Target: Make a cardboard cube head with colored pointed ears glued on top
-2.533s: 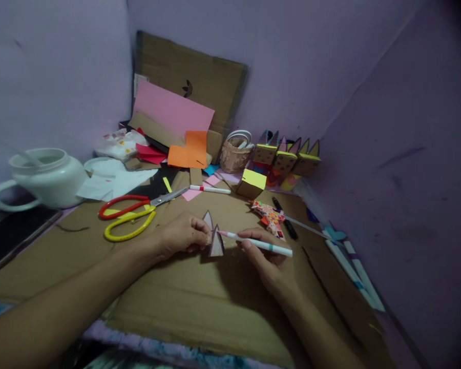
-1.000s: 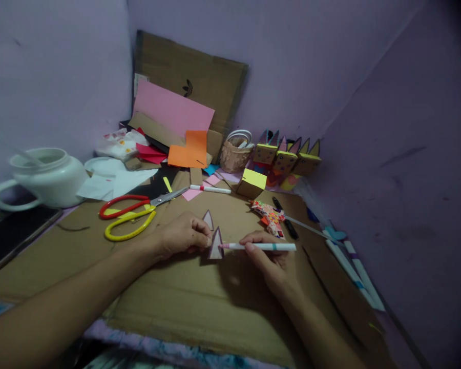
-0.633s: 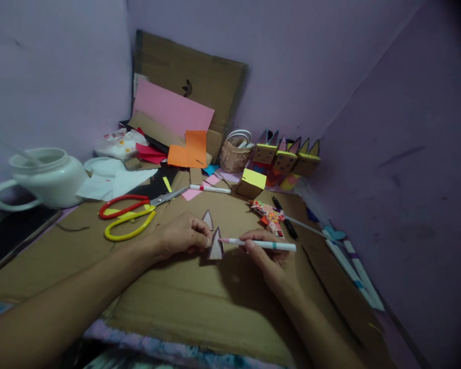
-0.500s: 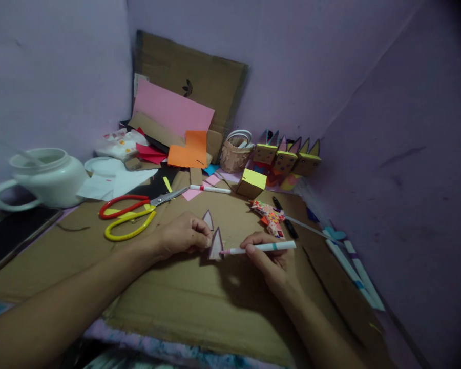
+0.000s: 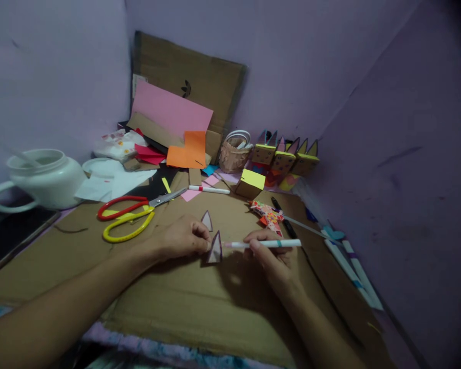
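My left hand (image 5: 186,238) pinches the left edge of a small white paper triangle (image 5: 215,249) with a dark purple border, held just above the cardboard sheet (image 5: 165,302). A second such triangle (image 5: 206,221) lies right behind my fingertips. My right hand (image 5: 271,253) is closed round a white marker (image 5: 280,243) with a teal band. Its pinkish tip points left, close to the right edge of the held triangle. Left of my left hand lie scissors (image 5: 128,233) with one red and one yellow handle, their blades apart.
A yellow-topped cardboard box (image 5: 250,183), a red-marked marker (image 5: 209,190) and a patterned paper piece (image 5: 267,214) lie beyond my hands. Farther back are a basket (image 5: 233,156), eared yellow figures (image 5: 284,160) and orange paper (image 5: 194,148). A white pot (image 5: 48,179) stands at left.
The marker in my right hand has moved slightly right and up, its tip now away from the triangle's edge. The held triangle has tilted and dropped slightly.
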A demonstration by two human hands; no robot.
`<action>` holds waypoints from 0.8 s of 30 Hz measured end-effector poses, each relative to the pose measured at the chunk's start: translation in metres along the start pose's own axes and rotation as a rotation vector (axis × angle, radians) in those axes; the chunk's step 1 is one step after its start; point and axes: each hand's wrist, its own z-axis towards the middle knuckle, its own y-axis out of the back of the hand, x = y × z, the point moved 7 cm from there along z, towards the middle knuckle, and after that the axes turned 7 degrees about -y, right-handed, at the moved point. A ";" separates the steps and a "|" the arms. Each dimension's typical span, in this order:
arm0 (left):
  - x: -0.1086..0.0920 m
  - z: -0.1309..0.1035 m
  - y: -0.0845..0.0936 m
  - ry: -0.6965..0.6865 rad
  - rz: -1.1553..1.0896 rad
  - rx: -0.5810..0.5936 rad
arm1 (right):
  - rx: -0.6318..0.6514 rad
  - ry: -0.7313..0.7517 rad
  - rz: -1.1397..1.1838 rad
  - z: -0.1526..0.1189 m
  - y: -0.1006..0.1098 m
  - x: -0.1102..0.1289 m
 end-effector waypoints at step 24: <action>-0.012 -0.004 0.017 -0.166 0.201 -0.325 | -0.337 0.008 0.252 0.008 0.023 0.003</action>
